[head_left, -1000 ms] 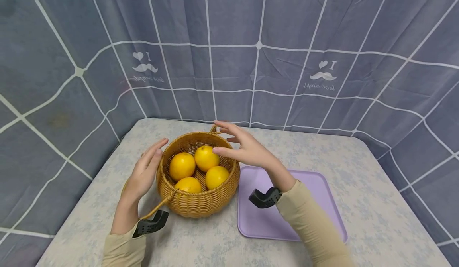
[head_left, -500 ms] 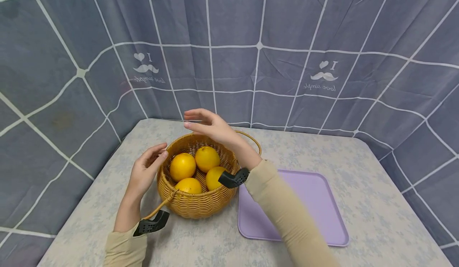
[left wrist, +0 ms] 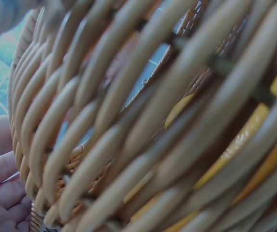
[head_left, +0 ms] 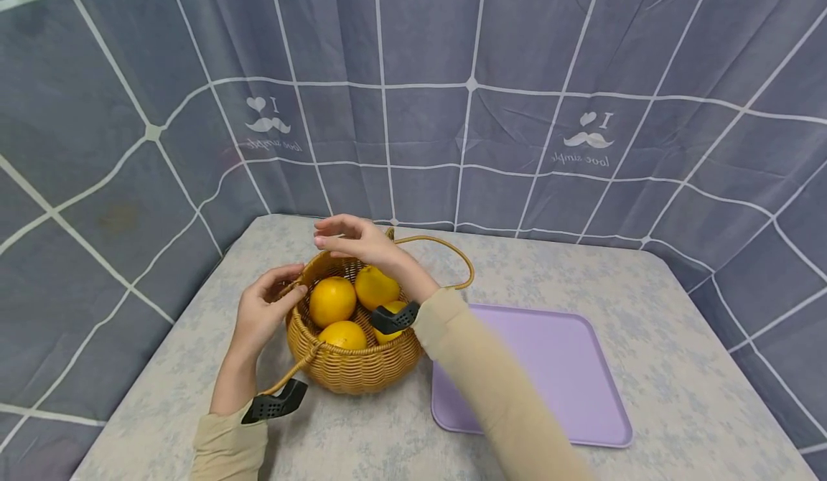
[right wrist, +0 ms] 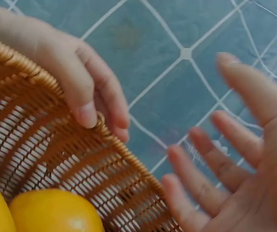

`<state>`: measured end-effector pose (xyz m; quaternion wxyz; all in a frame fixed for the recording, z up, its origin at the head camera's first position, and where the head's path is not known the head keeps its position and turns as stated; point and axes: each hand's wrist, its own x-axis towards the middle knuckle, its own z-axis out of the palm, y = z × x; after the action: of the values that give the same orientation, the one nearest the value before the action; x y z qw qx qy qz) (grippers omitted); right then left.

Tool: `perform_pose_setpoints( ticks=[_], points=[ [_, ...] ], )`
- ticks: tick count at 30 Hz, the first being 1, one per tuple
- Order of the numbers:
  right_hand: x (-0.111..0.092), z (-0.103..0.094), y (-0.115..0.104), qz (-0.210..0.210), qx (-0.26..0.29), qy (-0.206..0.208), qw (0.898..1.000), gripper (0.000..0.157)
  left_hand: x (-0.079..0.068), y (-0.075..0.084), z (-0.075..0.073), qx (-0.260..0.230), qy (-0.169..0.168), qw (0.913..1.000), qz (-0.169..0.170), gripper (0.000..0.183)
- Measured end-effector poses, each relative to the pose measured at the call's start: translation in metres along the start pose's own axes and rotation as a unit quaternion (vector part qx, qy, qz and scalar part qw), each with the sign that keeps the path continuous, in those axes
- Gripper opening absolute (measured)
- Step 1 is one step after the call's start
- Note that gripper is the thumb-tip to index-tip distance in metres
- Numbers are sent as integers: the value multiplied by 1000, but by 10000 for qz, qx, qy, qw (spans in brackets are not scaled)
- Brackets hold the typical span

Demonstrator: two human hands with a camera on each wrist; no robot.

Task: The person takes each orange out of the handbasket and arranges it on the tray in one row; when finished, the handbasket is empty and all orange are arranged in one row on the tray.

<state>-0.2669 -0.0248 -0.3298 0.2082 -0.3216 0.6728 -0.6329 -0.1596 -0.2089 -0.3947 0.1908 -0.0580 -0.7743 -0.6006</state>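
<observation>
A round woven wicker basket (head_left: 362, 375) stands left of centre, with several oranges (head_left: 332, 301) inside. My left hand (head_left: 260, 316) holds the basket's left rim. In the right wrist view its thumb (right wrist: 86, 115) lies inside the rim and its fingers hang outside. My right hand (head_left: 362, 243) hovers over the far side of the basket, fingers loosely spread and holding nothing. My right wrist and its camera hide part of one orange. Basket weave (left wrist: 143, 130) fills the left wrist view, with orange fruit (left wrist: 235, 145) showing through the gaps.
A lilac tray (head_left: 549, 373) lies right of the basket, partly under my right sleeve (head_left: 491, 388). One thin basket handle (head_left: 452, 244) sticks out at the back right; the other (head_left: 287, 378) droops near my left wrist. A grey-blue checked curtain (head_left: 426, 129) stands behind the table.
My right hand has swept left across the basket from its right rim to its far side, revealing the back handle. My left hand's thumb and fingers have closed onto the left rim.
</observation>
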Motion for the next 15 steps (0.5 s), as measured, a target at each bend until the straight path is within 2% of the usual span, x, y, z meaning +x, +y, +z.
perform_pose_setpoints(
  ticks=[7, 15],
  points=[
    [-5, 2, 15, 154, -243, -217, 9994, 25, -1, -2, 4, -221, 329, 9992, 81, 27],
    [-5, 2, 20, 246, -715, -665, 9949, 19, -5, 20, 9, -152, 471, 9987, 91, 23]
  ],
)
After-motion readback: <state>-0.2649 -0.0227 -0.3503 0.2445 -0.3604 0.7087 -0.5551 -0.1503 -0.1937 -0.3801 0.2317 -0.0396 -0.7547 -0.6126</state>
